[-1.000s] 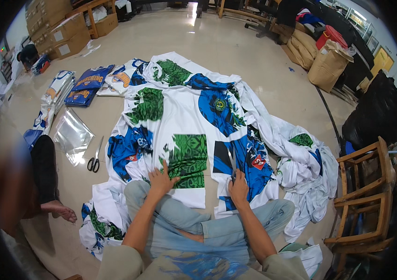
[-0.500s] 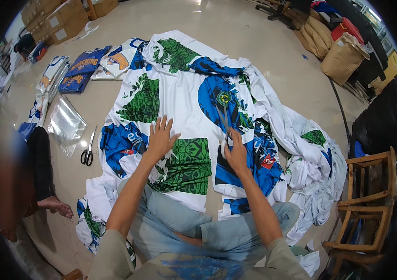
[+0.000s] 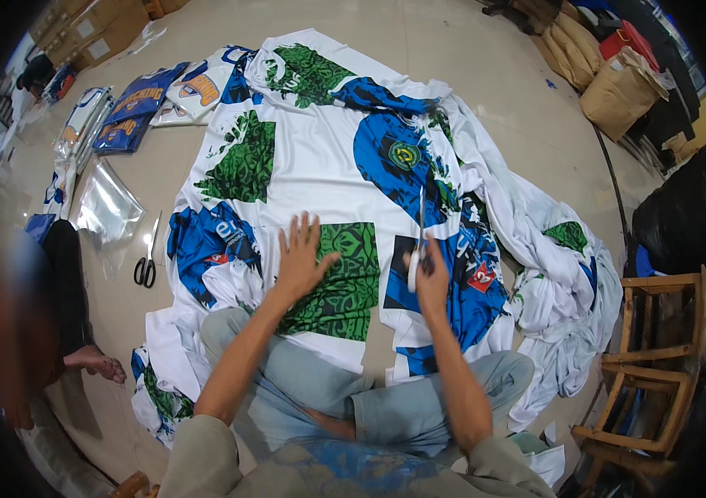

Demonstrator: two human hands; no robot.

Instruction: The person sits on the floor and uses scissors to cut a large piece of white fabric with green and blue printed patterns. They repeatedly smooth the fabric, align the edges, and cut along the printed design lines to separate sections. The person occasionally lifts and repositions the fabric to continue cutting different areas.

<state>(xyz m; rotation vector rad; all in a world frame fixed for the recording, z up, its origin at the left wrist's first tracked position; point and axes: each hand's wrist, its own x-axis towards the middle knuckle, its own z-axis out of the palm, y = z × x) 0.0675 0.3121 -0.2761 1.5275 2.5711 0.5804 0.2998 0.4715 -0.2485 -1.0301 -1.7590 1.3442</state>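
Note:
A large spread of white fabric (image 3: 320, 158) printed with green patterned panels (image 3: 332, 299) and blue panels (image 3: 465, 315) covers the floor before my crossed legs. My left hand (image 3: 299, 266) lies with fingers spread on the cloth, at the upper left of the lower green panel. My right hand (image 3: 429, 278) grips scissors (image 3: 421, 219), their blades pointing away from me over the blue round-edged panel, which bears a round emblem (image 3: 403, 157). A second pair of scissors (image 3: 145, 270) lies on the floor left of the fabric, below some clear plastic bags (image 3: 108, 199).
A seated person (image 3: 71, 324) is at my left. Folded bagged garments (image 3: 133, 108) lie beyond the plastic. Cardboard boxes (image 3: 95, 33) stand back left, paper sacks (image 3: 619, 95) back right. A black bag (image 3: 677, 216) and wooden frames (image 3: 644, 357) sit at my right.
My left hand has moved forward and spread out on the cloth. My right hand went forward with the scissors, then came slightly back. The view has shifted, raising the fabric in the picture.

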